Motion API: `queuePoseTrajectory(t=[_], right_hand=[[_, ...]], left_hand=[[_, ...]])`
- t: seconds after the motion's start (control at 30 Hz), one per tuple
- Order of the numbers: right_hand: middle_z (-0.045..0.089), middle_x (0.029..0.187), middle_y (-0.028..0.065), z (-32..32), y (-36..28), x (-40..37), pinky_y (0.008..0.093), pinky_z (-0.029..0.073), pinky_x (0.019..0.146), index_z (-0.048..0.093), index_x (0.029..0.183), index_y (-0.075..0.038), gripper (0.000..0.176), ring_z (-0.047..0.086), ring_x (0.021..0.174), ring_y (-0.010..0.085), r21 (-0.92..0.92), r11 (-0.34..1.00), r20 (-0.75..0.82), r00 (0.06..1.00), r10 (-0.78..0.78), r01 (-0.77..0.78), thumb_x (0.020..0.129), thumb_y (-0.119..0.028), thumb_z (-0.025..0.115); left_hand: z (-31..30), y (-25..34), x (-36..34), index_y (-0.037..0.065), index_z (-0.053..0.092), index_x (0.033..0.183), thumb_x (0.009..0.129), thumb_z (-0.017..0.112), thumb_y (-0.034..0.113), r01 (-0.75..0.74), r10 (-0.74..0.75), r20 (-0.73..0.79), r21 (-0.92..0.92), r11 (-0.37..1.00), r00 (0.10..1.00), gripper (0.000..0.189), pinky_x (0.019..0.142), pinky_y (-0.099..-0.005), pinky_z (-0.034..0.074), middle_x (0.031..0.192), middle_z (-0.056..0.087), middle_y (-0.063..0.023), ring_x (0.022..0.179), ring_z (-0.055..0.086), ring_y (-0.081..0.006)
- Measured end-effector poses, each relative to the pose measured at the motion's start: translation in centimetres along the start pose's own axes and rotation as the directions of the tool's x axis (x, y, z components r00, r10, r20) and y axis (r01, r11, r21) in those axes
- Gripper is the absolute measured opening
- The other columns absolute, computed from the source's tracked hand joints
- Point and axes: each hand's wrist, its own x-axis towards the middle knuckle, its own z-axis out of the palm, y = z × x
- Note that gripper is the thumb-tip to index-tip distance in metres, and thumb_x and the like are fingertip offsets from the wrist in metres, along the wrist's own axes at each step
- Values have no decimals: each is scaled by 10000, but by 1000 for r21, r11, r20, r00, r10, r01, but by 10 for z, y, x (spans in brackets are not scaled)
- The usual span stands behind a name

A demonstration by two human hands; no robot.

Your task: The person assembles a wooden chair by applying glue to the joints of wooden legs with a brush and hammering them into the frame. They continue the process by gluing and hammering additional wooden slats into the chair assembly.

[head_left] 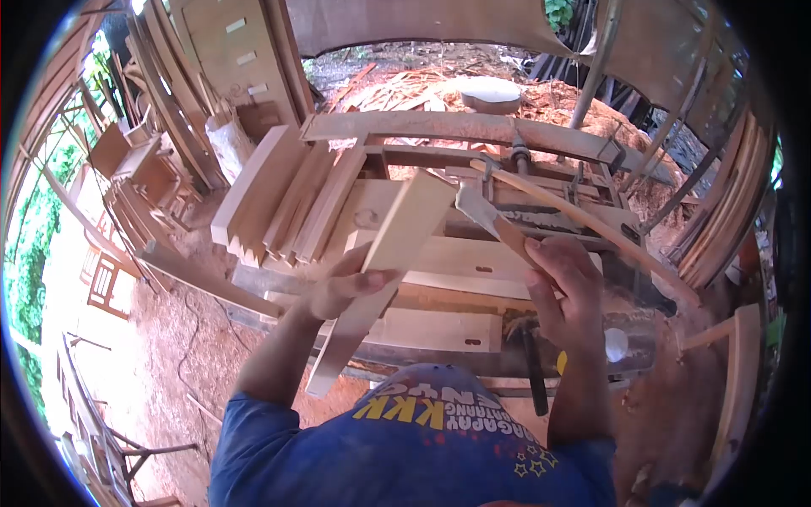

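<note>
Fingers of your left hand (338, 291) are clasping a pale, tilted wooden plank (414, 220) midway. Your right hand (566, 291) is gripping a wooden-handled hatchet (477, 211).

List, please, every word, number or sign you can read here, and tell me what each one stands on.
"KKK": large yellow letters on the blue printed T-shirt, upside down in view.
"AGAPAY", perhaps: smaller yellow line beside it, uncertain.
Other shirt lines: too blurred to read.
No text: pale wooden plank, wooden-handled tool.

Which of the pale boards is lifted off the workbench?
The slanted board in the left hand; the stacked boards and the slotted boards lie on the workbench. The right hand grips a hatchet.
</note>
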Motion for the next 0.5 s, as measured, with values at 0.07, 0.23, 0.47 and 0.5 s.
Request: queuePoseTrajectory(t=[0.07, 0.23, 0.47, 0.5], right_hand=[[639, 920, 106, 4, 3, -7, 336, 505, 676, 711, 1250, -82, 389, 621, 779, 240, -60, 998, -9, 1000, 3, -4, 879, 35, 731], [624, 898, 96, 4, 9, -12, 365, 511, 660, 727, 1224, -105, 447, 622, 771, 260, -256, 964, 21, 998, -60, 63, 810, 60, 757], [625, 901, 91, -9, 2, -28, 397, 529, 660, 739, 1191, -115, 452, 631, 776, 280, -430, 902, 33, 999, -15, 28, 774, 62, 738], [626, 904, 89, -9, -1, -30, 400, 533, 664, 742, 1187, -118, 449, 633, 778, 280, -439, 897, 57, 998, -24, 46, 774, 58, 736]], left_hand=[[13, 5, -9, -46, 417, 1465, 804, 705, 423, 84, -83, 16, -38, 996, 996, 860, 577, -291, 512, 830, 623, -91, 678, 638, -167], [12, -8, -19, -18, 343, 1570, 884, 696, 357, 214, -212, 85, -19, 977, 974, 858, 946, -307, 465, 1261, 585, -100, 1123, 558, -164], [18, -16, -7, -45, 328, 1571, 892, 698, 358, 155, -163, 95, 87, 984, 982, 871, 1115, -357, 369, 1430, 531, -168, 1319, 484, -237], [19, -17, -7, -48, 329, 1569, 897, 695, 358, 140, -149, 98, 95, 986, 984, 866, 1120, -359, 363, 1431, 531, -169, 1323, 482, -239]])
